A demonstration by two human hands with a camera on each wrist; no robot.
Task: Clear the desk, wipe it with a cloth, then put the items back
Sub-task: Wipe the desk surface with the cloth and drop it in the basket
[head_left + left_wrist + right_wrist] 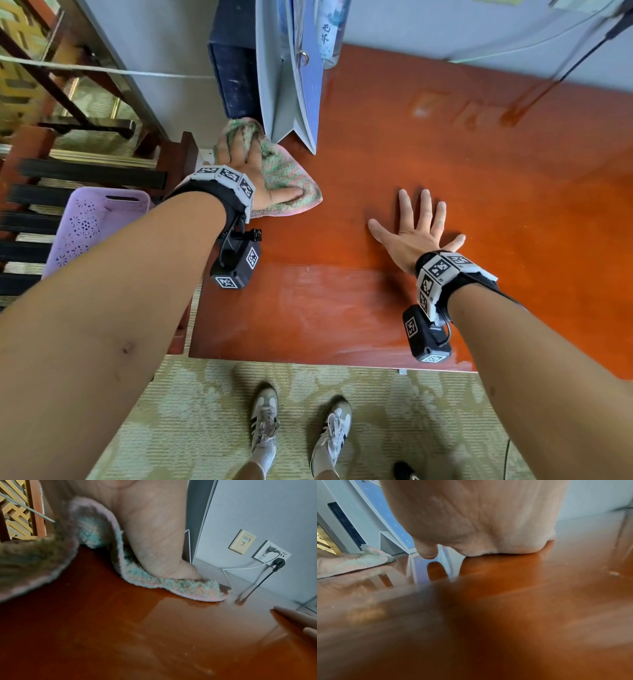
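A fluffy pink-green cloth [291,178] lies at the far left of the red-brown desk [445,154]. My left hand [246,161] presses flat on it, thumb stretched along its near edge, while the cloth's far end curls over the fingertips. The left wrist view shows the cloth [171,586] squeezed under the thumb of my left hand [154,534]. My right hand [418,222] rests palm-down on the bare desk with its fingers spread, holding nothing. In the right wrist view the palm of the right hand [479,520] touches the wood, and the cloth [368,559] shows at the left.
A standing blue-grey calendar [294,85], a dark blue box [236,78] and a bottle [330,31] crowd the desk's back left corner. A black cable [565,72] hangs at the back right from wall sockets [271,553]. A purple basket [89,226] sits on a chair left of the desk.
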